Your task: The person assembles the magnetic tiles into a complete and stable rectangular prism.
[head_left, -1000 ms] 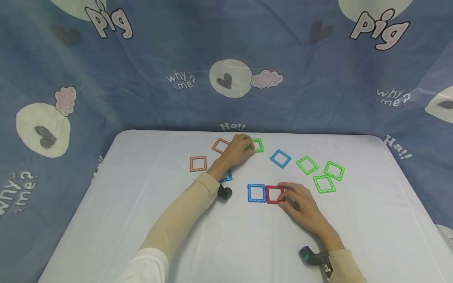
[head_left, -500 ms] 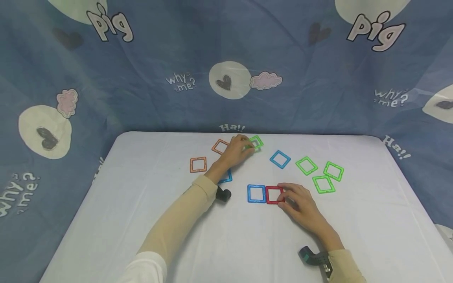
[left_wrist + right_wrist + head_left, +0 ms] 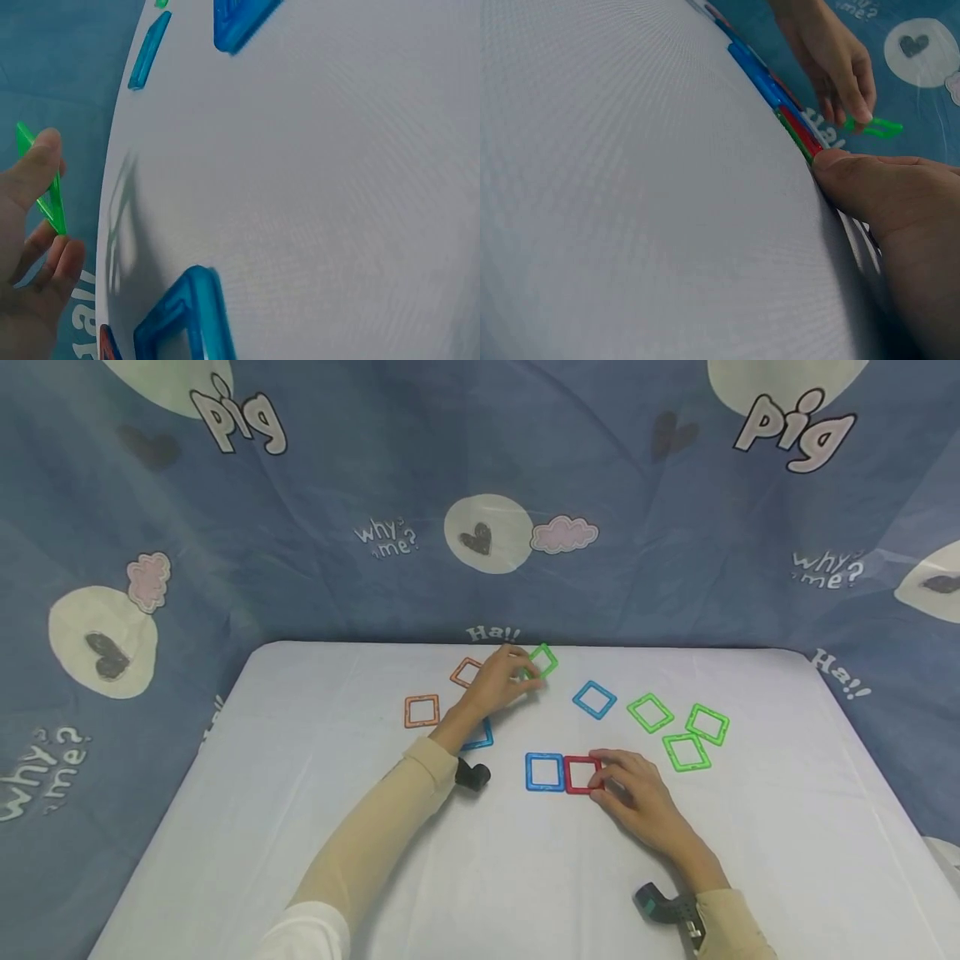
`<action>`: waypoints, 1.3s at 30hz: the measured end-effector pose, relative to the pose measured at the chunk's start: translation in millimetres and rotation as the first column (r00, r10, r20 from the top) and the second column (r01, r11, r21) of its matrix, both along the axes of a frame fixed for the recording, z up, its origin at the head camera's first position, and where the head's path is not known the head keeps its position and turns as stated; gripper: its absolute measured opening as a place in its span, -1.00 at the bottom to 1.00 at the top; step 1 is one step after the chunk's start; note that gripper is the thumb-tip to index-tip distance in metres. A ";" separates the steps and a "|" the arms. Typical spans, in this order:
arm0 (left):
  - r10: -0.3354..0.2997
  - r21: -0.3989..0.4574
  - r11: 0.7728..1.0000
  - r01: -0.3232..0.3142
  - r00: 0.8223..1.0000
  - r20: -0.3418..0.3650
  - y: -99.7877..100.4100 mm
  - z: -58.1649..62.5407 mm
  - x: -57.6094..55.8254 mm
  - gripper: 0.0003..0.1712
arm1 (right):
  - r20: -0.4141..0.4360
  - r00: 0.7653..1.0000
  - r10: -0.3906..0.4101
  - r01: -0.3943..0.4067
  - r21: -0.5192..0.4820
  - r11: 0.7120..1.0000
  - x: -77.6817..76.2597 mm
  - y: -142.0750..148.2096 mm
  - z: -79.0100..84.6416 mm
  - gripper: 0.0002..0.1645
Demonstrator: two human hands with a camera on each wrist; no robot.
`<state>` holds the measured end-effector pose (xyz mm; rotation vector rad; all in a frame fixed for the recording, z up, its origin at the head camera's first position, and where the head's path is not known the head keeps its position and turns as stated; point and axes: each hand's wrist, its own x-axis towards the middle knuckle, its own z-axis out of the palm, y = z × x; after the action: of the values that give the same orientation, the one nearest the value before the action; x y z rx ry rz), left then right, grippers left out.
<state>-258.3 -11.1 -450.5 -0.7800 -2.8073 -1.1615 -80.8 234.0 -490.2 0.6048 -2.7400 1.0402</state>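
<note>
In the head view my left hand (image 3: 498, 681) is at the table's far side, pinching a green square magnetic tile (image 3: 552, 652) with an open centre. The left wrist view shows that green tile (image 3: 54, 206) between thumb and fingertips, above the tabletop. Nearer the front, my right hand (image 3: 643, 797) holds the right edge of a red square magnetic tile (image 3: 567, 775). That red tile lies flat, its left side against a blue square tile (image 3: 529, 772). From the right wrist, the thumb shows on the end of the red tile (image 3: 802, 135).
Two orange tiles (image 3: 422, 699) lie left of my left hand, one partly hidden by it. My left wrist partly covers a blue tile (image 3: 477, 745). Another blue tile (image 3: 582, 691) and three green tiles (image 3: 639, 700) lie to the right on the white table (image 3: 300, 693).
The green tile in my left hand has risen off the table and turned from nearly square-on to a diamond angle. My right hand and the red and blue tiles stay put.
</note>
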 end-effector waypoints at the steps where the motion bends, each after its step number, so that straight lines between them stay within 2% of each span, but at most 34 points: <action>1: -0.004 0.003 1.000 0.004 1.000 0.002 0.0 0.2 0.8 -0.78 | 0.002 1.000 0.000 0.000 -0.001 1.000 0.2 0.2 0.0 -0.78; 12: 0.019 0.010 1.000 -0.019 0.999 -0.027 -1.3 6.4 11.9 -0.76 | -0.006 1.000 0.007 -0.007 -0.004 1.000 -0.6 1.1 -1.0 -0.78; 19: 0.014 0.044 0.999 -0.014 1.000 -0.004 -5.9 9.0 18.6 -0.77 | -0.009 1.000 0.013 -0.013 -0.011 1.000 -0.6 0.7 -0.3 -0.78; 29: 0.024 0.069 0.997 -0.023 1.000 -0.011 -9.7 9.5 26.5 -0.74 | -0.016 1.000 0.014 -0.014 -0.008 1.000 0.0 0.9 0.3 -0.78; 39: 0.022 0.082 0.997 -0.015 0.996 -0.081 -12.1 11.2 31.4 -0.75 | -0.020 1.000 0.016 -0.016 -0.010 1.000 -0.2 0.8 0.2 -0.78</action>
<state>-226.9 -23.2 -439.3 -0.7756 -2.6778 -1.2032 -81.0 234.8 -490.0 0.6333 -2.7156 1.0454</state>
